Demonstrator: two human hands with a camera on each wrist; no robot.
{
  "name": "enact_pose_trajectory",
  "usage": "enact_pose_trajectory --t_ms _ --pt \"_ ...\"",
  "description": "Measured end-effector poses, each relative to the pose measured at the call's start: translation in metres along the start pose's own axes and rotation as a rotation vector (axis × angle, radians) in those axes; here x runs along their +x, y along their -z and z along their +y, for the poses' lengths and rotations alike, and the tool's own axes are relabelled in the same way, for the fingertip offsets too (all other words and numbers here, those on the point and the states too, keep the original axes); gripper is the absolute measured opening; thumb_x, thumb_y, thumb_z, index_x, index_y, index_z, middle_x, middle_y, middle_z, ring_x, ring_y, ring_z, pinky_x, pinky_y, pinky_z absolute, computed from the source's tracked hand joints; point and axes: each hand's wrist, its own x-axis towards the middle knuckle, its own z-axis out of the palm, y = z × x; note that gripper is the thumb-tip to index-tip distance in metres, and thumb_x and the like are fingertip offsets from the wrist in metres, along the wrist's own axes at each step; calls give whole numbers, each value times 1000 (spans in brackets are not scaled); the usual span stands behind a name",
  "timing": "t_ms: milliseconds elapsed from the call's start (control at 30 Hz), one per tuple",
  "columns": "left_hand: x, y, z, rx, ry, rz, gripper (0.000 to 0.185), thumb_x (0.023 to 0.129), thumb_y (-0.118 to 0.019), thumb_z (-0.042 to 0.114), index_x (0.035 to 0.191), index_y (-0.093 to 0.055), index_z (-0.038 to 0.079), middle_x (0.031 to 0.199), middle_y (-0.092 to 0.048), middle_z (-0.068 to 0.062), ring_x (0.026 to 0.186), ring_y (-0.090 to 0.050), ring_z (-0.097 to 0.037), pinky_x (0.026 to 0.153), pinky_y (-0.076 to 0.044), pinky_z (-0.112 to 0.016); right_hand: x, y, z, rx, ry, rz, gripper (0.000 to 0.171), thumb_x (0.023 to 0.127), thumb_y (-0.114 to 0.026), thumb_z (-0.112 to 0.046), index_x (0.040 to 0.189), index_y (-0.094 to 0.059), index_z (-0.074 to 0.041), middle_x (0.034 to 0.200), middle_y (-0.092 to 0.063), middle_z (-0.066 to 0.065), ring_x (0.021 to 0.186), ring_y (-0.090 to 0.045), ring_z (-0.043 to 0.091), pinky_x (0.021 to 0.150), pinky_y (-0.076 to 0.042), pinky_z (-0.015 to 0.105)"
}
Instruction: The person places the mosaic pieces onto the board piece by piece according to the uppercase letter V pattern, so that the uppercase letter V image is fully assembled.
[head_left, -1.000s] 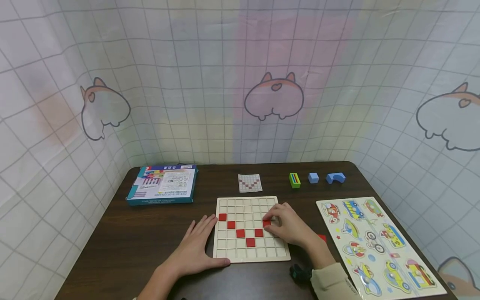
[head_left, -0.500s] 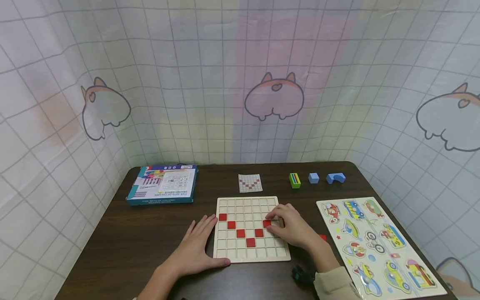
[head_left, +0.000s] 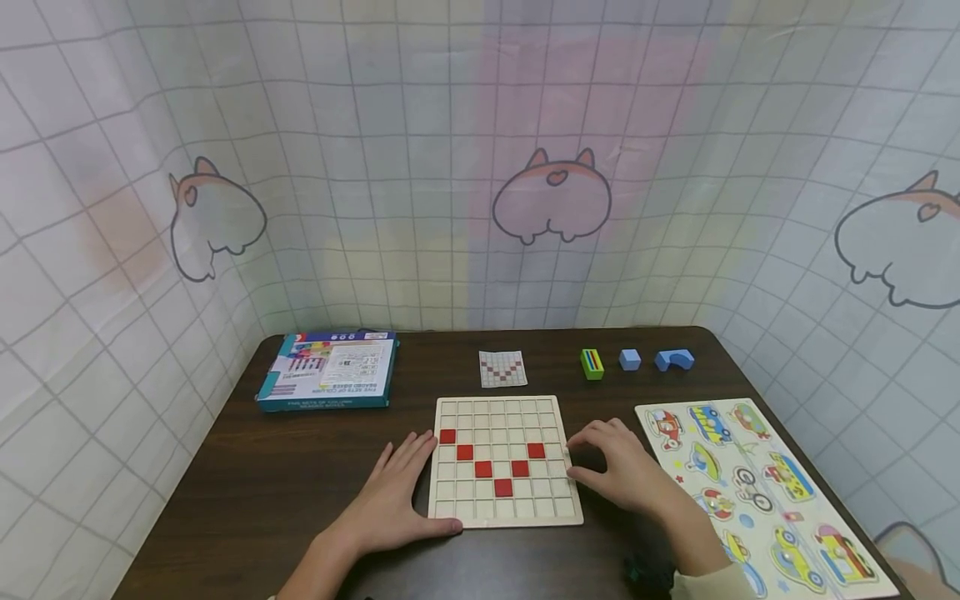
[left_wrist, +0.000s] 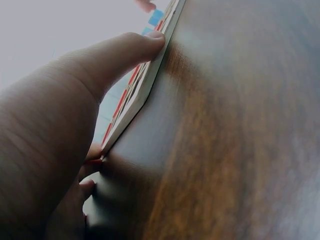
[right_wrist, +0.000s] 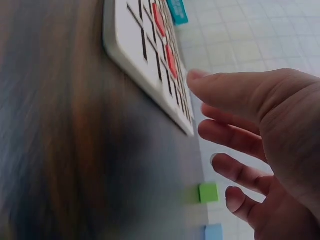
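A cream wooden grid board (head_left: 525,507) lies flat on the dark table, with several red square tiles in its cells forming a V. My left hand (head_left: 397,500) rests along its left side, fingertips at the left edge and thumb at the front left corner. In the left wrist view the thumb (left_wrist: 140,46) presses against the board's edge. Just off the right edge is my right hand (head_left: 626,467), thumb and fingers apart and loosely bent around nothing. The rightmost red tile (head_left: 536,451) sits in its cell.
Behind the board lies a small card (head_left: 503,369) printed with a V pattern. A boxed set (head_left: 330,372) is at the back left. Back right stand a green striped block (head_left: 592,364), a blue cube (head_left: 630,359) and a blue arch (head_left: 674,359). A vehicle puzzle board (head_left: 761,475) lies at right.
My right hand has let go of the rightmost red tile and moved right, off the board. The tile stays in its cell. My left hand has kept its place.
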Motion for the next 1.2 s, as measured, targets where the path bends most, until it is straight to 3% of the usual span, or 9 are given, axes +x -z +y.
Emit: enact_pose_trajectory --t_ms 833,1200 --pt "1 -2 -1 9 -1 8 139 73 -74 98 179 -26 21 186 -27 1 175 -18 -31 141 -8 -66 -61 25 48 -191 -61 118 43 83 -100 -37 117 -80 -21 118 -75 -5 100 -54 18 84 -49 44" --pt "-1 -1 -1 10 0 7 140 72 -72 99 179 -25 21 186 -26 2 175 -17 -31 141 -7 -66 -67 25 59 -203 -48 138 25 86 -98 -36 103 -81 -27 101 -74 -14 91 -50 11 79 -41 36"
